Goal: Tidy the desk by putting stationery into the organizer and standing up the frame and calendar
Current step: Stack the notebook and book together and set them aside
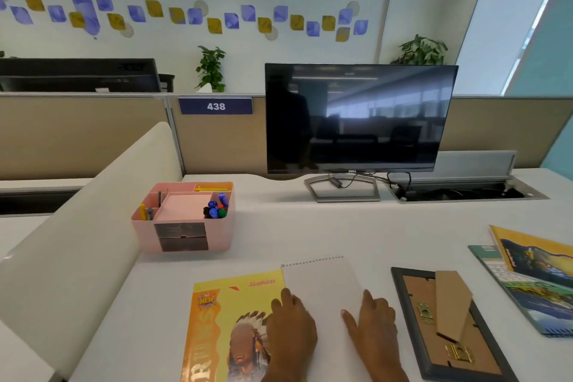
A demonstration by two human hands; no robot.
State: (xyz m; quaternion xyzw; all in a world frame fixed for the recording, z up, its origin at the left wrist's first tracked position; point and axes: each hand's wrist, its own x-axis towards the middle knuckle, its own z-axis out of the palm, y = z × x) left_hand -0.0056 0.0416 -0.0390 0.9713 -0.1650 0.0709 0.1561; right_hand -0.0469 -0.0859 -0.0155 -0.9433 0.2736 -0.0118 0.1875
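A pink organizer (183,237) stands at the left of the white desk, holding markers, a yellow pen and other stationery. A white spiral-bound calendar (322,285) lies flat at the front, partly over a yellow magazine (223,319). My left hand (291,332) rests flat on the seam between magazine and calendar. My right hand (375,319) rests flat on the calendar's right part. A dark picture frame (412,341) lies face down to the right, its cardboard stand (451,304) lifted.
A dark monitor (359,118) stands at the back, beside an open cable tray (459,189). Two colourful booklets (533,273) lie at the right edge. A cream divider (93,217) borders the desk on the left.
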